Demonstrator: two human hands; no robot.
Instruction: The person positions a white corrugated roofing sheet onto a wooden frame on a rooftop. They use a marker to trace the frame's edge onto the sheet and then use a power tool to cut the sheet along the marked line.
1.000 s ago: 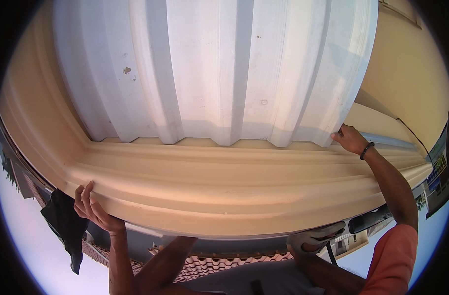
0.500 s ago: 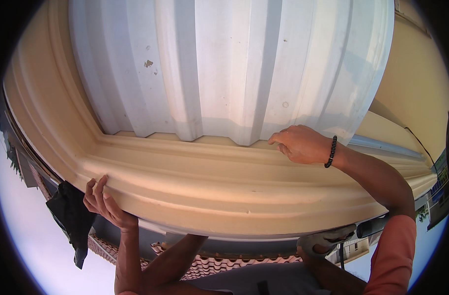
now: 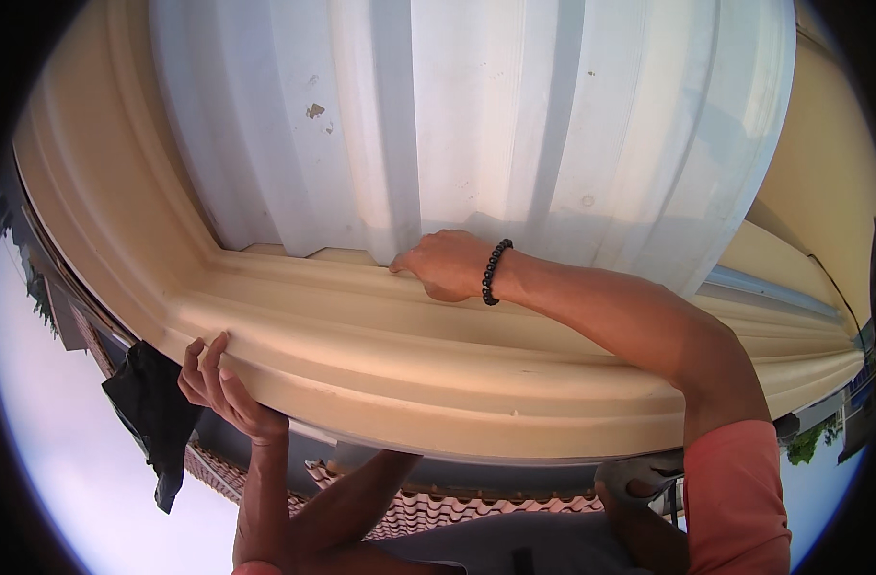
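Note:
A pale, ribbed metal sheet (image 3: 476, 125) fills the upper middle, its lower edge lying over a cream moulded ledge (image 3: 438, 364). My right hand (image 3: 445, 265), with a black bead bracelet (image 3: 495, 273) on the wrist, is at the sheet's lower edge. Its fingers are curled, the index finger reaching left beside one rib; I see nothing held in it. At the left, my left hand (image 3: 222, 391) rests against the outer rim of the ledge, fingers spread and bent over it.
Dark cloth (image 3: 150, 417) hangs beyond the ledge at the left. Below lie red roof tiles (image 3: 438, 506) and my legs, with a grey sandal (image 3: 639, 481) on one foot. A cream wall (image 3: 826, 163) rises at the right, a bluish metal strip (image 3: 773, 292) near its foot.
My right hand has slid left along the sheet's lower edge, and its arm now stretches across the ledge. The view has shifted slightly. My left hand stays on the rim.

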